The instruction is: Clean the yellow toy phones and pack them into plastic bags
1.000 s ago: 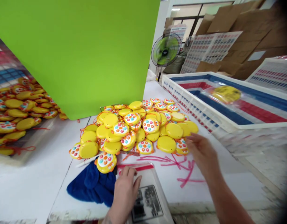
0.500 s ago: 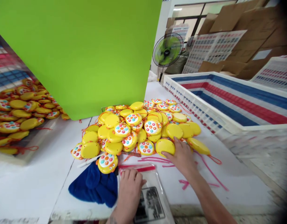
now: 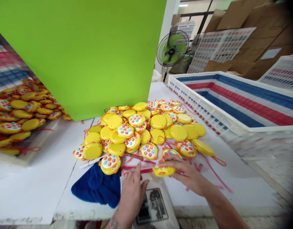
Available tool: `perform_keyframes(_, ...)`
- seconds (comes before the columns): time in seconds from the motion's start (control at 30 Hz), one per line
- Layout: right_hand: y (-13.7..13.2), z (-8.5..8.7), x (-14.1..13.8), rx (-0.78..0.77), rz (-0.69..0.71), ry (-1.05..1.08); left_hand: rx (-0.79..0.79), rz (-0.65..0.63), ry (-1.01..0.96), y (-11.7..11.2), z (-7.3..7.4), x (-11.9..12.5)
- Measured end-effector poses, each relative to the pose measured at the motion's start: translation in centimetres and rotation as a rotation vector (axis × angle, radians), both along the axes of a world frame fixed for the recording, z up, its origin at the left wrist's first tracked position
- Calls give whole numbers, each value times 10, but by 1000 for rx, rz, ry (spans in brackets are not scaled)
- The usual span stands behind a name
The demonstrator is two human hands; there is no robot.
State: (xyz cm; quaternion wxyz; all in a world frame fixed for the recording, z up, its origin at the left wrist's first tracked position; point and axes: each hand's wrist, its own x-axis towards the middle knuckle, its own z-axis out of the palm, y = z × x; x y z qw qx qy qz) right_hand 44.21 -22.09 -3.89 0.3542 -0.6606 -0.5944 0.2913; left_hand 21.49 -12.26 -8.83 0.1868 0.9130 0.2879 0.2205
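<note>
My right hand (image 3: 188,175) grips a yellow toy (image 3: 162,171) with an orange part on its edge, held tilted just above the front of the pile. The pile of yellow toys (image 3: 116,148) has some lying with plain yellow backs up and others with white faces and coloured dots; several carry thin red cords. My left hand (image 3: 133,190) rests on a clear plastic bag (image 3: 158,206) with a pink zip strip and a dark printed panel. Its index finger and thumb are stretched apart, and it holds nothing. Left of it lies a dark blue cloth (image 3: 96,187) bundle.
A tall green panel (image 3: 89,57) stands behind the pile. At the left, a container (image 3: 24,159) holds more yellow toys. A white crate (image 3: 232,125) with a striped lining is at the right. Pink strips (image 3: 215,171) lie on the white table (image 3: 241,184); a fan (image 3: 172,51) stands behind.
My right hand has taken hold of a toy from the pile and drawn it left and nearer my left hand. Toys behind it have shifted. My left index finger has stretched forward.
</note>
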Motion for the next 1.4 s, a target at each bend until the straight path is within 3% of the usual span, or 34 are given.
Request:
perform_keyframes(0.07, 0, 8, -6, -31, 100, 25, -10, 6, -7, 0, 0, 0)
perform_keyframes(0.2, 3, 24, -24, -75, 165, 9, -32, 7, -11, -1, -1, -1)
perform_keyframes(0.4, 10, 38, -51, -68, 442, -14, -37, -50, 25, 2, -2, -4)
perform_keyframes(0.53, 9, 26, -50, -102, 346, 106, -77, -77, 79, 3, 2, -5)
perform_keyframes(0.73, 14, -5, -31, 11, -82, 429, -26, -41, 66, 0, 7, -1)
perform_keyframes(0.83, 29, -11, -29, 55, -179, 353, 66, -67, 54, -1, 6, 0)
perform_keyframes(0.97, 53, -8, -36, 76, -137, 100, 160, -73, -15, -3, 5, -1)
perform_keyframes(1.13, 72, -6, -47, 33, -6, 122, 147, -19, -85, -3, 11, -3)
perform_keyframes(1.33, 71, -1, -61, -27, 206, 146, 162, 72, -129, -1, 8, -6)
perform_keyframes(1.4, 67, 0, -62, -3, 177, 86, 144, 98, -150, 0, 5, -5)
